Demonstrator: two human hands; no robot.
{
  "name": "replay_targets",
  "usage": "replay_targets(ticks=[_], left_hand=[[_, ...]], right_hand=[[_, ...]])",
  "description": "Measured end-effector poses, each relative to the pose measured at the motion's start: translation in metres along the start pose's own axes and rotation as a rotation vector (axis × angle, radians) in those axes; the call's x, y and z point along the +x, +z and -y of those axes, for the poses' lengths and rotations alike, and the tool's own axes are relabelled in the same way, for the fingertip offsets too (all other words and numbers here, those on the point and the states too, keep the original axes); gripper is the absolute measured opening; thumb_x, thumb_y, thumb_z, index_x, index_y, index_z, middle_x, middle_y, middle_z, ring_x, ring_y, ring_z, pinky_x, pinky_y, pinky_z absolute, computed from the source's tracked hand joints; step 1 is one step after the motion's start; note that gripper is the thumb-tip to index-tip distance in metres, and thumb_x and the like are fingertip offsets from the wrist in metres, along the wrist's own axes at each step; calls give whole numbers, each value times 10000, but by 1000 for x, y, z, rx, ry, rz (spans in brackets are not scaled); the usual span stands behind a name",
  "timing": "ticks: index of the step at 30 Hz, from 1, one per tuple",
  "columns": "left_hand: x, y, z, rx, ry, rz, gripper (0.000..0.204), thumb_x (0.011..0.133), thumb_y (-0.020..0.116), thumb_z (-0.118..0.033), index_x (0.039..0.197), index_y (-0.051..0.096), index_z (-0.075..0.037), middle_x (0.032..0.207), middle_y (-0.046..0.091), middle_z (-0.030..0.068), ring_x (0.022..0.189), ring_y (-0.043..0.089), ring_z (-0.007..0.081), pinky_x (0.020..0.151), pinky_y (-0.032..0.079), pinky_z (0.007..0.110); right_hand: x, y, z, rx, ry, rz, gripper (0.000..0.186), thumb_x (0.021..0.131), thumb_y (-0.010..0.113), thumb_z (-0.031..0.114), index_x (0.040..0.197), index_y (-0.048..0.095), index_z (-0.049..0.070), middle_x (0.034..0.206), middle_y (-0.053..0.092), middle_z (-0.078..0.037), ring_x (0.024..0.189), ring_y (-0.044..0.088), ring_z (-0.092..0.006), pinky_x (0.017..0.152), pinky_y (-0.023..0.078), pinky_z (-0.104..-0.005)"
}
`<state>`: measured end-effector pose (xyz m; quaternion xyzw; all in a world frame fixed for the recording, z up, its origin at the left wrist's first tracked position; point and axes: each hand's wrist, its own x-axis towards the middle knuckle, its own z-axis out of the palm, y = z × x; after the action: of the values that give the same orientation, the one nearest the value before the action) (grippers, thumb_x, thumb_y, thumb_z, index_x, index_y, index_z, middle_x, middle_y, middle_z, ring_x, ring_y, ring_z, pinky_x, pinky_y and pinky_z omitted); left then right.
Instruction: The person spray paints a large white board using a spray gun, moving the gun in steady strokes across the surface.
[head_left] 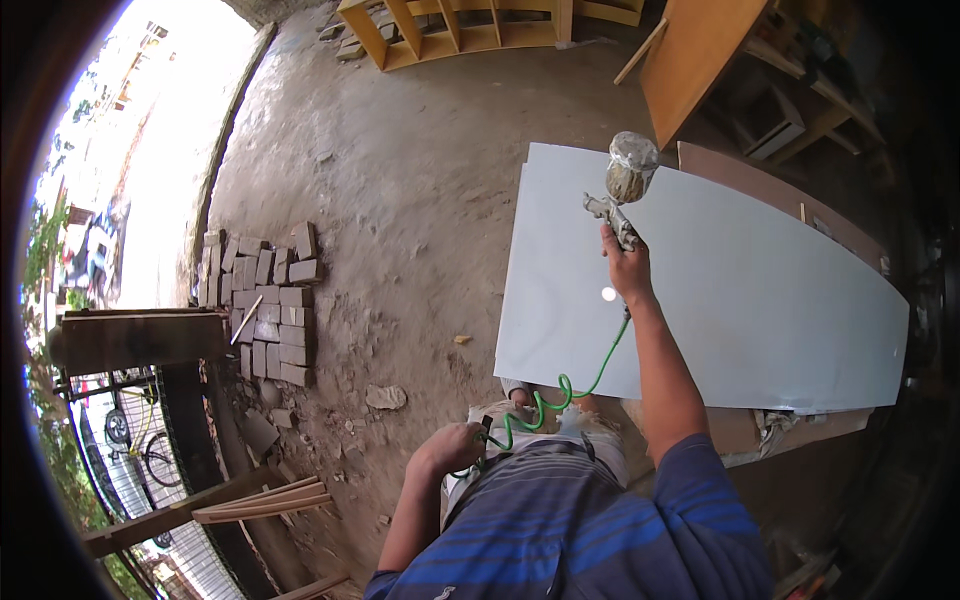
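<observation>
Striped shirt (540, 525), bottom centre | right fingers (608, 241) grip spray gun (628, 183), upper right | left fingers (473, 436) at green hose (611, 353), hold unclear

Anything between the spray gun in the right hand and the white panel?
Nothing visible. The spray gun in the right hand shows directly against the white panel. The green hose trails below the hand across the panel's near edge, clear of the gun's front.
</observation>
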<state>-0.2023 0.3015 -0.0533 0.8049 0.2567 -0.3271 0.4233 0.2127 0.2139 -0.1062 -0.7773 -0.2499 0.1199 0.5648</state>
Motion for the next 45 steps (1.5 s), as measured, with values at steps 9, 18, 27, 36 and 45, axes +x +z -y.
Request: replay_targets(ticks=[9, 18, 27, 36, 45], left_hand=[[-7, 0, 6, -6, 64, 23, 320, 846, 591, -210, 1061, 701, 0, 1020, 723, 266, 997, 685, 442, 880, 535, 525], [-13, 34, -30, 13, -51, 71, 464, 848, 632, -217, 1272, 687, -35, 1127, 727, 248, 1091, 685, 410, 957, 536, 469], [-46, 122, -72, -159, -184, -66, 480, 835, 653, -215, 1269, 686, -13, 1174, 712, 261, 1126, 675, 404, 977, 529, 470], [-92, 190, -94, -251, -309, -194, 419, 843, 653, -193, 1214, 707, -6, 1127, 735, 231, 1085, 696, 383, 945, 546, 435], [-92, 199, -56, -203, -214, -126, 389, 854, 673, -225, 1170, 701, -1, 1093, 719, 262, 1063, 677, 423, 914, 533, 483]], right_hand=[[-81, -41, -5, -111, 195, 278, 363, 1034, 640, 273, 1332, 675, 68, 972, 717, -28, 830, 594, -113, 775, 516, -312], [-183, -89, 4, -20, 230, 561, 419, 1015, 692, 256, 1360, 641, 22, 1150, 754, -105, 1048, 660, -139, 949, 527, -334], [-186, -120, -3, 14, 323, 800, 346, 1007, 692, 196, 1308, 673, 27, 1061, 764, -61, 919, 648, -101, 856, 542, -305], [-162, -114, -13, 116, 36, 324, 277, 1088, 573, 268, 1029, 660, 11, 777, 624, -11, 740, 592, -128, 706, 493, -317], [-273, -127, -14, 58, 131, 429, 416, 1036, 656, 276, 1397, 617, 72, 1088, 751, -145, 952, 732, -222, 826, 565, -360]])
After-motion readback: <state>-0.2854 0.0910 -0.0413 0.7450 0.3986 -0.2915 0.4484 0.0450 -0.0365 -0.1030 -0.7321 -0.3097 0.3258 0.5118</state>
